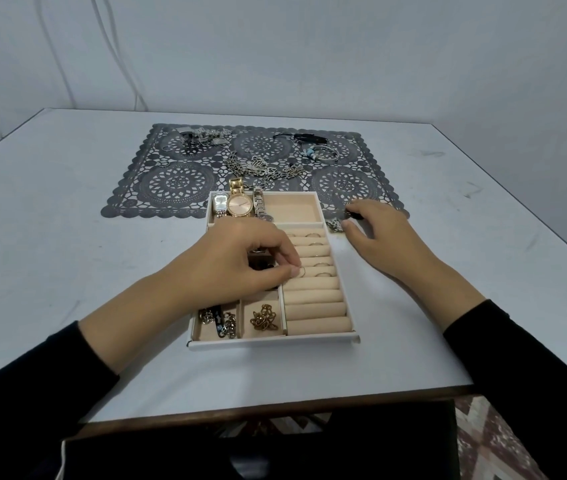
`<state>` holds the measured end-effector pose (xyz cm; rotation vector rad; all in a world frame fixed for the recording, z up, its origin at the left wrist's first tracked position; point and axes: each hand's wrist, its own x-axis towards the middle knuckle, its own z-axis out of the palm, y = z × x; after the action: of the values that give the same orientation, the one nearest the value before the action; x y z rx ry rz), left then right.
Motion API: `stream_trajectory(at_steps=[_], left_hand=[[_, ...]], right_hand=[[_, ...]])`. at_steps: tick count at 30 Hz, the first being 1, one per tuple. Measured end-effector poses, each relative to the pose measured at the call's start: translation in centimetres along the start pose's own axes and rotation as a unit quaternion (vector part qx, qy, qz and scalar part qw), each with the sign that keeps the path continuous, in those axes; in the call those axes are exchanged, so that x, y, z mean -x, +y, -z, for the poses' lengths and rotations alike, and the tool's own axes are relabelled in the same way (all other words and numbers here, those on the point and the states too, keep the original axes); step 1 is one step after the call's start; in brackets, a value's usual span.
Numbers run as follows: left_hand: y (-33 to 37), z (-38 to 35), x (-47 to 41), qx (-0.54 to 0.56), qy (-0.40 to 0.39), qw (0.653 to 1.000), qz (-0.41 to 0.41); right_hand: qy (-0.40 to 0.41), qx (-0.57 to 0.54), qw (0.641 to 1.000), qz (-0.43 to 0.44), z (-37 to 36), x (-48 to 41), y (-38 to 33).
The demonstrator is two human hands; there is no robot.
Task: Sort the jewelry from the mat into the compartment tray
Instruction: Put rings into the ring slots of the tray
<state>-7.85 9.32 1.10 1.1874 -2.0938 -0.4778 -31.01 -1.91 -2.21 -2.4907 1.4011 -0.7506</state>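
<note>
The compartment tray [275, 342] lies on the white table in front of the dark lace mat [171, 181]. My left hand [237, 261] hovers over the tray's middle and pinches a thin ring [302, 271] at the ring rolls [313, 303], where several rings sit. My right hand [379, 233] rests right of the tray and holds a small dark piece [350, 214] at the mat's near edge, by a silver piece [334, 224]. Three watches [239, 204] fill the top-left compartment. A gold chain [263, 317] and dark-and-silver pieces [218, 319] lie in the bottom compartments.
On the mat lie silver chains [261, 168] in the middle, bracelets [320, 152] and a black cord [301, 136] at the back right, silver pieces [199, 135] at the back left. The tray's top-right compartment [292, 209] is empty. A wall stands behind the table.
</note>
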Motion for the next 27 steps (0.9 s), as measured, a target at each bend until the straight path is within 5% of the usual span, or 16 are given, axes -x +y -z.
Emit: stream_trajectory(at_steps=[27], left_hand=[[-0.22,0.24,-0.62,-0.004,-0.037,0.999,0.004]], right_hand=[[0.000,0.003,1.000,0.001,0.19,0.06,0.02]])
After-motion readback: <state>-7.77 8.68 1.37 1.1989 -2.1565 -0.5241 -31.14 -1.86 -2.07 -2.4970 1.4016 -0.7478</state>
